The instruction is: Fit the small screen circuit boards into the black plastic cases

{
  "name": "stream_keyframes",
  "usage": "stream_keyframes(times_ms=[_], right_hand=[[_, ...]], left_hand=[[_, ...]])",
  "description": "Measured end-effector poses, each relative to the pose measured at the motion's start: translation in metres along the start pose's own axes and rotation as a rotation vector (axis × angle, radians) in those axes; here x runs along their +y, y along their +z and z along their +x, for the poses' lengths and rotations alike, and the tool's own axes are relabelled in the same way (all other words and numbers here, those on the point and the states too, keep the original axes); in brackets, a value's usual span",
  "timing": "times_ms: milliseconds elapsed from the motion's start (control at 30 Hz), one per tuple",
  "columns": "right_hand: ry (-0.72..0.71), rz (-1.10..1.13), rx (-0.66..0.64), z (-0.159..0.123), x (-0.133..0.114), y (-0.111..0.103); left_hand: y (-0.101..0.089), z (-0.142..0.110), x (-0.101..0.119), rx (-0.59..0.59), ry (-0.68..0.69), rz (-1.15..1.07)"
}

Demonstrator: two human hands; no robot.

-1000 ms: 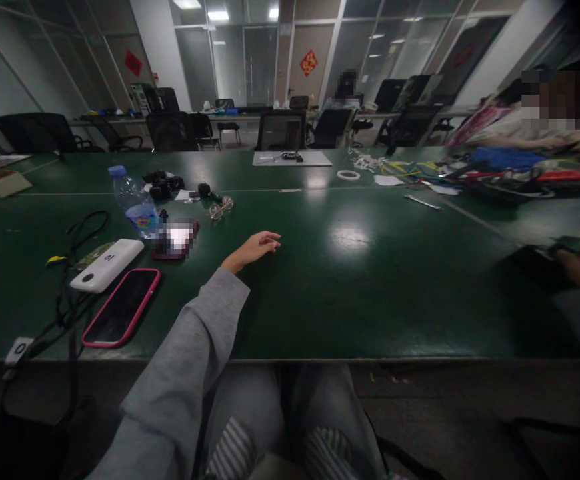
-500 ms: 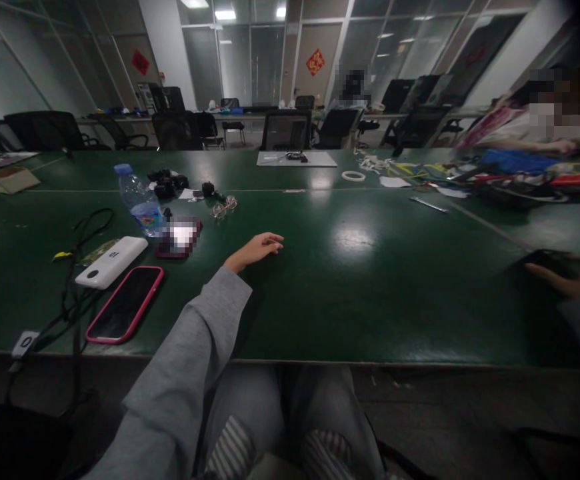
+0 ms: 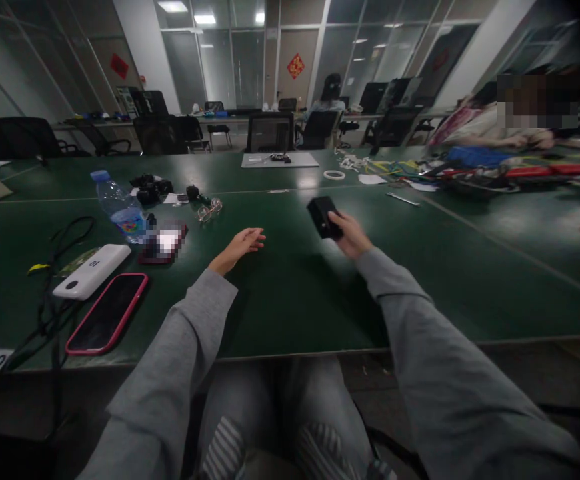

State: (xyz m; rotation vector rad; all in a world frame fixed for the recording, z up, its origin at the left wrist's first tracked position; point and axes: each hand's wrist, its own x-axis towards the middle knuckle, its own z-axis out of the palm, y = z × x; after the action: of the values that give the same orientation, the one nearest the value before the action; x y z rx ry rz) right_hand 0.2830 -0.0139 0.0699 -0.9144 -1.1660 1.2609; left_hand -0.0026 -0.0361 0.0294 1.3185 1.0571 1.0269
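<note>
My right hand (image 3: 353,235) grips a black box (image 3: 324,217) by its near right side and holds it above the green table (image 3: 280,307). What the box contains does not show. Left of it, my left hand (image 3: 244,247) rests over the table with its fingers apart and nothing in them. Nearest to that hand are a pair of glasses (image 3: 209,210) and a phone with a lit, blurred-out screen (image 3: 164,243).
At left lie a pink-cased phone (image 3: 107,313), a white power bank (image 3: 93,271), black cables (image 3: 53,287) and a tilted-looking water bottle (image 3: 123,210). Farther off are a tape ring (image 3: 334,175), a pen-like rod (image 3: 403,199) and tangled cables (image 3: 395,167). Another person (image 3: 500,127) sits at the far right.
My right hand has come from the far right edge to the middle, carrying the black box, now lifted off the table. My left hand stays much the same; the view has turned slightly right.
</note>
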Motion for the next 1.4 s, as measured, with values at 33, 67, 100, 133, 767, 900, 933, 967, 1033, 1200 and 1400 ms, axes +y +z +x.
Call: stream_keyframes(times_ms=[33,67,100,133,767,900,933,967,1033,1200,1400], right_hand=[[0.063,0.096,-0.027,0.002,0.011,0.026],[0.141,0.211,-0.061,0.001,0.021,0.05],[0.224,0.334,-0.098,0.0,0.029,0.07],[0.301,0.445,-0.132,-0.003,0.036,0.087],[0.472,0.741,-0.238,-0.027,0.056,0.108],[0.427,0.612,-0.262,-0.022,0.061,0.11],[0.418,0.554,-0.273,-0.02,0.063,0.11],[0.398,0.489,-0.277,-0.016,0.065,0.11],[0.323,0.361,-0.264,-0.011,0.069,0.108],[0.198,0.213,-0.31,-0.003,0.072,0.097],[0.198,0.19,-0.354,-0.002,0.072,0.089]], left_hand=[[0.002,-0.001,0.001,-0.011,-0.011,-0.066],[0.003,-0.001,0.001,-0.032,-0.017,-0.129],[0.005,-0.002,0.002,-0.057,-0.017,-0.182],[0.006,-0.003,0.004,-0.075,-0.01,-0.22],[0.001,0.005,-0.013,-0.043,0.076,-0.22],[-0.003,0.007,-0.014,0.016,0.08,-0.123],[-0.004,0.006,-0.013,0.025,0.08,-0.1],[-0.006,0.006,-0.012,0.032,0.081,-0.076],[-0.01,0.003,-0.009,0.048,0.089,-0.017],[-0.019,-0.002,-0.002,0.005,0.069,0.139],[-0.022,0.0,-0.006,-0.042,0.059,0.161]])
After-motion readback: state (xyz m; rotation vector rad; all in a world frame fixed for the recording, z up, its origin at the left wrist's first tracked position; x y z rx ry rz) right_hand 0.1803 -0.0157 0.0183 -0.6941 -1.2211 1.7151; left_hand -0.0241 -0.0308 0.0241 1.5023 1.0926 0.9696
